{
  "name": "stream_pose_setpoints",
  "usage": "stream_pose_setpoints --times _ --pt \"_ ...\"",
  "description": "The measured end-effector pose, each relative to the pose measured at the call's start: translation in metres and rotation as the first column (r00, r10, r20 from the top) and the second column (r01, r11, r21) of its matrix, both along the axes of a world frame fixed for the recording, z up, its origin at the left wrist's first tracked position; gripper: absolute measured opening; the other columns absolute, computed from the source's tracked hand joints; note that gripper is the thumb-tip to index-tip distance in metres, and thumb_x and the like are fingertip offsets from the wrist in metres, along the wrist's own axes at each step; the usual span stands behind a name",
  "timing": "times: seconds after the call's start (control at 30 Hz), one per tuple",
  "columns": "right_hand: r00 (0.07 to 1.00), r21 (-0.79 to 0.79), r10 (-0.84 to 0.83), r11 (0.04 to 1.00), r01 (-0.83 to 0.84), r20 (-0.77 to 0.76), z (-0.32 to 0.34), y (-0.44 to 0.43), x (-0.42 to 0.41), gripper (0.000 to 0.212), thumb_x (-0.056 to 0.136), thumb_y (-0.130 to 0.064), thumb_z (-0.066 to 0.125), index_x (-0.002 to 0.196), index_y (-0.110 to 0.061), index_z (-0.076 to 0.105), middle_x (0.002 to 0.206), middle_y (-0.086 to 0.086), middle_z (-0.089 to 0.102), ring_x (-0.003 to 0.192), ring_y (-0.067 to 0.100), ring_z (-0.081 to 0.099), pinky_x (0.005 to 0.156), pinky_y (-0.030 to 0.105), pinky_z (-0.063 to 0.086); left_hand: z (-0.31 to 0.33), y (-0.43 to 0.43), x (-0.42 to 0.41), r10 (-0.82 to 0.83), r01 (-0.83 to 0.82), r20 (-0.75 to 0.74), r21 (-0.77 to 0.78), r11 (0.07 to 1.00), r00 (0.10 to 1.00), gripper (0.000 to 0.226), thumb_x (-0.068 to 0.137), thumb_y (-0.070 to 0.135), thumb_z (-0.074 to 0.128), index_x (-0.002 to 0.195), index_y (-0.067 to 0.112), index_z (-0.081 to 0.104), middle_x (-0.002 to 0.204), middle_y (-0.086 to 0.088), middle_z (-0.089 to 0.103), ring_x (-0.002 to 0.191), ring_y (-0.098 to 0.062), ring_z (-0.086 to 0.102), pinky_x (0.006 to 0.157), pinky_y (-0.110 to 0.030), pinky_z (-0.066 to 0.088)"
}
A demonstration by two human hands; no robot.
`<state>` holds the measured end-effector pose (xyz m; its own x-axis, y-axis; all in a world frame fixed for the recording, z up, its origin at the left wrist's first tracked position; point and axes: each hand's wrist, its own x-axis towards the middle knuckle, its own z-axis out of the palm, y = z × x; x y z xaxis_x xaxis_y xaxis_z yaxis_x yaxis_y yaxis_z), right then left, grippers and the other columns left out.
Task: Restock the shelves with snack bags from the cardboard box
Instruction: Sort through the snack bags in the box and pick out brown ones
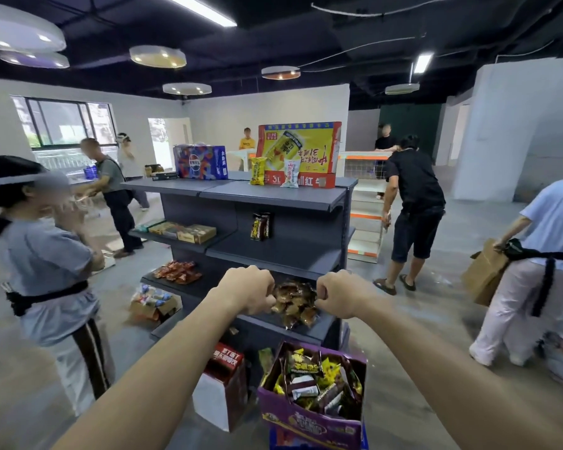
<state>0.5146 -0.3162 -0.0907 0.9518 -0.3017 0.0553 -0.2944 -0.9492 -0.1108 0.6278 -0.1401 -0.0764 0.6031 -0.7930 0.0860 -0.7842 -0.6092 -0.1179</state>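
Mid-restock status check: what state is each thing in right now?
left hand: pinches snack bag
right hand: pinches snack bag
snack bag: held at lower shelf
purple cardboard box: open, holding snack bags
yellow bag: upright on top shelf
dark bags: upright, middle shelf

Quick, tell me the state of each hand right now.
Left hand: closed grip, pinching the left edge of the clear snack bag.
Right hand: closed grip, pinching the same bag's right edge.
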Motion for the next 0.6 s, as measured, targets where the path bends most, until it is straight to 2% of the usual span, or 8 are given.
stream_pose_setpoints --times 0.1,0.2,0.33,0.47,0.6 --pt "1.0 -0.003 0.008 1.0 -0.008 0.009 -0.007 -0.009 0.051 0.014 0.089 -0.036 0.059 0.093 -0.024 0.065 0.095 0.0 0.065 0.083 0.022 0.063 0.074 0.034 0.054 -0.007 -0.014 0.044 0.0 -0.001 -0.037 -0.025 1.0 0.999 0.033 0.084 0.051 0.053 0.1 0.023 0.062 0.101 0.0 0.065 0.087 -0.023 0.061 0.071 -0.033 0.045" --pt "1.0 0.002 0.0 1.0 0.0 0.006 -0.016 -0.02 0.099 0.017 0.089 -0.04 0.06 0.097 -0.025 0.064 0.098 0.0 0.064 0.084 0.021 0.062 0.072 0.033 0.052 -0.015 -0.027 0.089 -0.022 0.021 -0.036 -0.035 0.999 0.999 0.036 0.082 0.056 0.052 0.094 0.023 0.061 0.097 0.001 0.064 0.083 -0.021 0.06 0.068 -0.033 0.043" --pt "0.999 -0.022 -0.036 0.999 0.036 -0.002 -0.02 -0.028 0.155 0.023 0.09 -0.044 0.06 0.101 -0.024 0.063 0.103 0.002 0.063 0.086 0.022 0.059 0.071 0.031 0.047 -0.016 -0.038 0.155 -0.069 0.066 -0.077 -0.042 0.997 0.995 0.033 0.083 0.055 0.053 0.094 0.025 0.062 0.097 0.003 0.066 0.084 -0.018 0.061 0.07 -0.032 0.048" --pt "0.993 0.005 -0.117 0.993 0.117 0.025 -0.008 -0.038 0.213 0.027 0.093 -0.05 0.055 0.097 -0.024 0.063 0.095 -0.001 0.062 0.084 0.02 0.058 0.071 0.031 0.047 0.0 -0.057 0.226 -0.115 0.106 -0.178 -0.057 0.993 0.977 0.038 0.08 0.062 0.058 0.093 0.027 0.063 0.098 0.004 0.065 0.089 -0.018 0.062 0.075 -0.034 0.05" --pt "0.976 -0.007 -0.216 0.976 0.216 0.036 0.005 -0.057 0.258 0.028 0.092 -0.051 0.055 0.095 -0.024 0.063 0.096 0.0 0.064 0.085 0.023 0.061 0.071 0.032 0.048 0.016 -0.087 0.28 -0.183 0.174 -0.123 -0.079 0.982 0.975 0.031 0.083 0.054 0.058 0.09 0.024 0.062 0.095 0.001 0.065 0.086 -0.021 0.062 0.073 -0.033 0.05"
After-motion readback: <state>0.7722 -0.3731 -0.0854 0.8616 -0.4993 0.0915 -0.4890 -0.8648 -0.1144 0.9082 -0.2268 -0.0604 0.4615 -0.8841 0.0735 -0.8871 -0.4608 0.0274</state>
